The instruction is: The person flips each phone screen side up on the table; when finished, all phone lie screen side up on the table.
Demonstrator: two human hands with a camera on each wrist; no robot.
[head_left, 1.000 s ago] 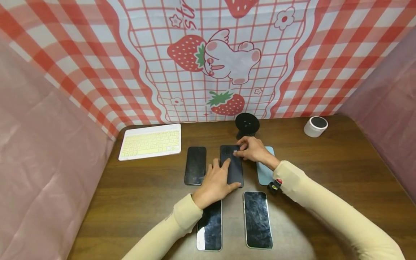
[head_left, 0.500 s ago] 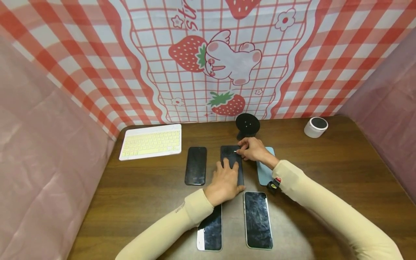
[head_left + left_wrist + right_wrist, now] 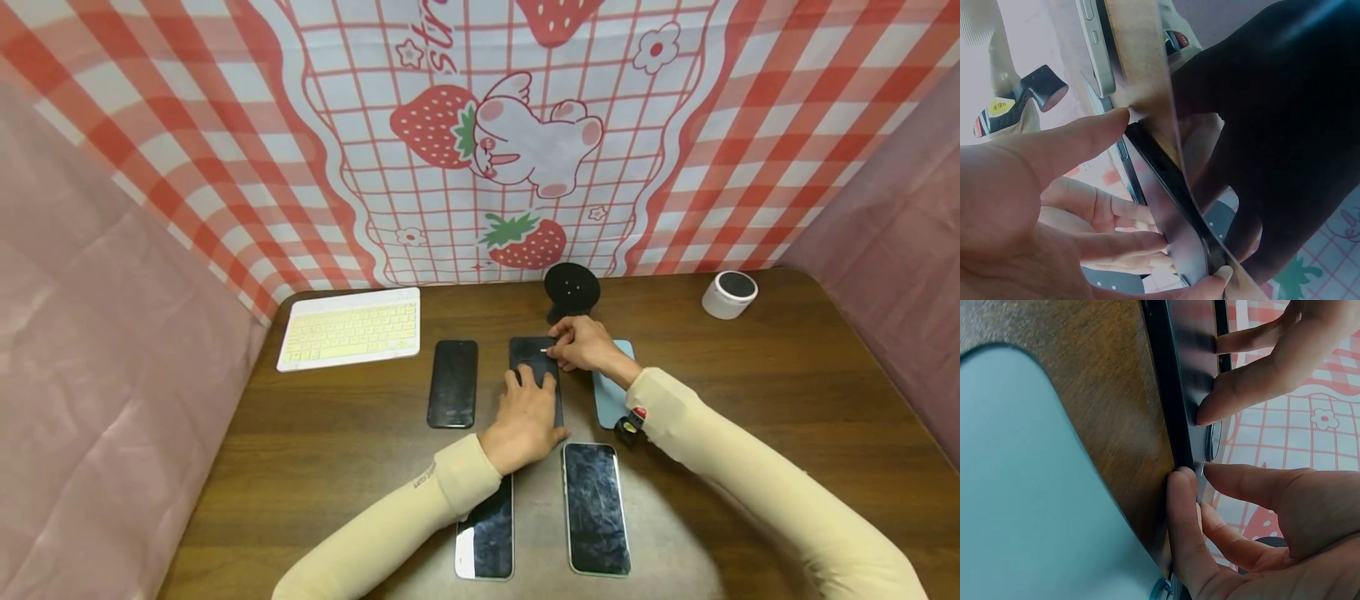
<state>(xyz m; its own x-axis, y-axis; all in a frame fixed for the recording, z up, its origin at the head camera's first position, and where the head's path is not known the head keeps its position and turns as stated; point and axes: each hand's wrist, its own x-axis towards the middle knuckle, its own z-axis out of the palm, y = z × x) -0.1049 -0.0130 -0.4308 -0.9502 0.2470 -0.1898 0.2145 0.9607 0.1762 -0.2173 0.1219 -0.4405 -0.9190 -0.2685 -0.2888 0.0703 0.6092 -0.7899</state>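
A dark smartphone (image 3: 534, 347) lies back side up in the middle of the table, its camera bump at the far end. My left hand (image 3: 525, 412) spreads over it: several fingertips press on its back, and the thumb reaches its near right corner. At the far right corner my right hand (image 3: 587, 343) pinches the phone's edge; in the right wrist view, the index finger (image 3: 1184, 506) lies against the side and the thumb (image 3: 1235, 478) touches the back. Partly under my right forearm lies a light blue phone (image 3: 611, 404), also seen large in the right wrist view.
Left of the dark phone lies a black phone (image 3: 452, 385). Nearer are two more phones, one (image 3: 491, 533) partly under my left sleeve, the other (image 3: 597, 508) beside it. A white keyboard (image 3: 352, 330), black round stand (image 3: 572, 287) and white cylinder (image 3: 729, 296) stand farther back.
My left hand has shifted right across the dark phone, with its fingers closer to the right edge. My right hand stays at the far right corner.
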